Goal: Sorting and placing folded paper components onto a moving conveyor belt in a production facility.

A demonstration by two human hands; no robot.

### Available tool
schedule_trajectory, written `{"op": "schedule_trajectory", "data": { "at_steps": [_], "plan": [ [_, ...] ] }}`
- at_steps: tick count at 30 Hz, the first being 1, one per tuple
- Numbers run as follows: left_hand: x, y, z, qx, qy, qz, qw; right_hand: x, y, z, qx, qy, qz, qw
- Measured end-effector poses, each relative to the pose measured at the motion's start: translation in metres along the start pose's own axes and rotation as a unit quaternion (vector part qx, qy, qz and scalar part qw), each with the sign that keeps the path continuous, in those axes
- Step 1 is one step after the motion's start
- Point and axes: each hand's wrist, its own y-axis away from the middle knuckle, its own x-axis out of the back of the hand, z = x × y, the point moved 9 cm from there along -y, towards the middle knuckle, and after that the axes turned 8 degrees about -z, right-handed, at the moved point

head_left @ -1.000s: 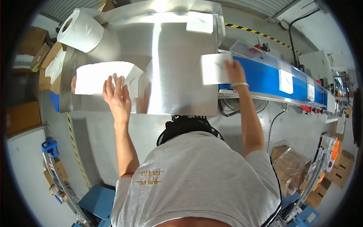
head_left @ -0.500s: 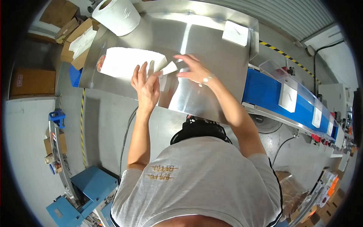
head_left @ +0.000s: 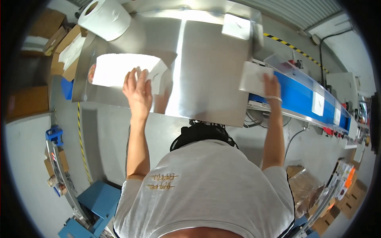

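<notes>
A row of flat white square pieces, like cards or sleeves, forms a long stack (head_left: 115,71) on the left of the steel table. At its far left end shows a round reddish-brown thing (head_left: 91,73). My left hand (head_left: 137,92) rests on the stack's near right part, fingers bent and slightly apart, fingertips touching the pieces. Far to the right, my right hand (head_left: 272,88), slightly blurred, grips one white square piece (head_left: 254,77) by its right side. That piece hangs over the table's right edge and the start of the blue conveyor belt (head_left: 291,94).
A big white roll (head_left: 105,19) stands at the table's back left, and another white square (head_left: 236,26) lies at its back right. Further white pieces (head_left: 318,103) lie along the belt under a clear guard. Open cardboard boxes (head_left: 68,51) stand left of the steel table (head_left: 210,71).
My right hand has moved from the stack's right end rightward to the conveyor, carrying a white square piece. My left hand has stayed at the stack. The whole view has shifted slightly.
</notes>
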Motion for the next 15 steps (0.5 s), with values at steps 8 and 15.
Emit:
{"op": "schedule_trajectory", "data": {
  "at_steps": [8,15],
  "plan": [
    [-0.002,0.004,0.008,-0.008,0.035,0.004,0.999,-0.049,0.023,-0.130,0.270,0.157,0.026,0.949],
    [0.000,-0.006,0.017,-0.046,0.037,-0.006,0.998,-0.196,0.058,-0.288,0.528,0.031,-0.157,0.834]
  ]
}}
